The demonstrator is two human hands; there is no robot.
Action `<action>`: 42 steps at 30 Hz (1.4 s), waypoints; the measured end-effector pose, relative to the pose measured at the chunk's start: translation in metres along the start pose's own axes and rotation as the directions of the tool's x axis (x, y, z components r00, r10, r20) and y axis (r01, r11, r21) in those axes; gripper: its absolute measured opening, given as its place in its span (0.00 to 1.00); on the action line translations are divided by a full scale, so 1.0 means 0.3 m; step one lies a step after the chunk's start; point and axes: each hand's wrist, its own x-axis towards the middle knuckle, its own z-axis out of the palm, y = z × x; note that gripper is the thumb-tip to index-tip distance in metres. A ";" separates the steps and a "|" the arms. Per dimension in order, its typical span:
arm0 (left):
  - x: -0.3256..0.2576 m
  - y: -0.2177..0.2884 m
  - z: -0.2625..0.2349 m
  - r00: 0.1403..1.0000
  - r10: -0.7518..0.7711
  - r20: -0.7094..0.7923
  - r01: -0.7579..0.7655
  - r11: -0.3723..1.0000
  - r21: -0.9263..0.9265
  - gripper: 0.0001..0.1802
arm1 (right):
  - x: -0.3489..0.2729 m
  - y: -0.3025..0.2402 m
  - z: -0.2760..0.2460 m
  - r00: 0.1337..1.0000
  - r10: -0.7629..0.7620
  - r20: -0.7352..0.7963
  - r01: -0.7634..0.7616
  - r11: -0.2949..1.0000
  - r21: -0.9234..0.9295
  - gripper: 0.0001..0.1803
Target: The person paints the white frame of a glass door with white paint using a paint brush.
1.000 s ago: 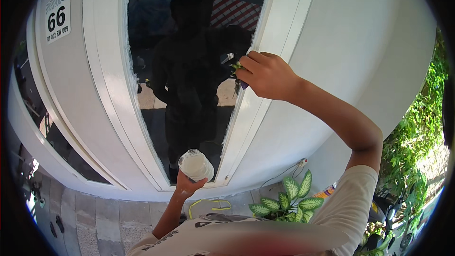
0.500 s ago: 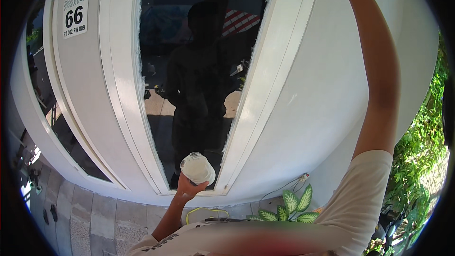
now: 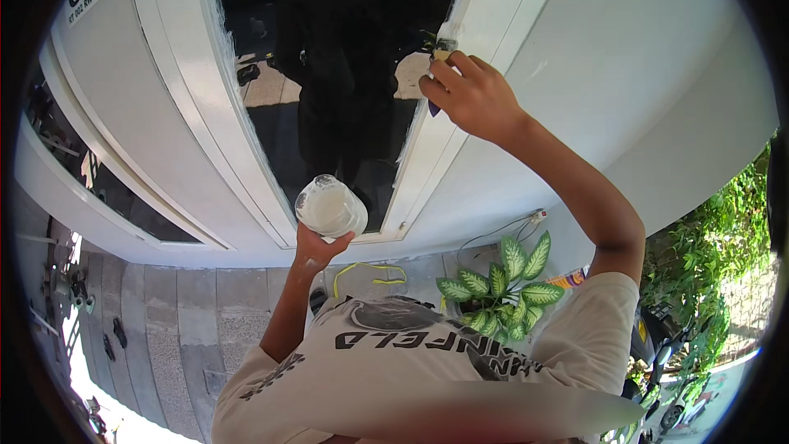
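A clear plastic tub of white paint (image 3: 331, 209) sits in my left hand (image 3: 319, 248), whose fingers wrap round its side and base. It is held in front of the lower end of the dark glass pane (image 3: 341, 123). Higher up and to the right, my right hand (image 3: 481, 97) grips a paintbrush (image 3: 445, 48) with a dark purple handle end. The bristles are at the white frame (image 3: 485, 29), along the right edge of the glass; whether they touch is hard to tell. White paint marks run unevenly along the glass edges.
A leafy potted plant (image 3: 501, 292) stands below on the right, near a white socket and cable (image 3: 534, 217). A yellow strap (image 3: 370, 266) lies on the paved floor (image 3: 181, 296). Dark sandals (image 3: 115, 337) lie at the left. Green foliage (image 3: 707, 238) borders the right.
My right hand, out of view at the top before, has come down to the right frame and shows the brush. The view has tilted downward, and the tub appears higher in it.
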 end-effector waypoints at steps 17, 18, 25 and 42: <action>0.000 -0.016 0.015 0.996 -0.085 -0.041 0.087 0.995 0.056 0.41 | -0.195 -0.074 0.172 0.986 0.149 -0.080 -0.135 0.979 0.152 0.22; 0.002 -0.018 0.014 0.997 -0.069 -0.027 0.071 0.995 0.068 0.41 | -0.242 -0.155 0.221 0.984 0.177 -0.037 -0.166 0.966 0.198 0.20; -0.016 -0.010 0.002 0.996 -0.074 -0.047 0.079 0.990 0.116 0.35 | -0.544 -0.676 0.502 0.924 0.335 0.186 -0.383 0.795 0.471 0.23; -0.038 0.023 -0.012 0.995 -0.092 -0.045 0.099 0.978 0.181 0.36 | -0.476 -0.672 0.463 0.654 0.738 0.165 -0.700 0.508 0.502 0.22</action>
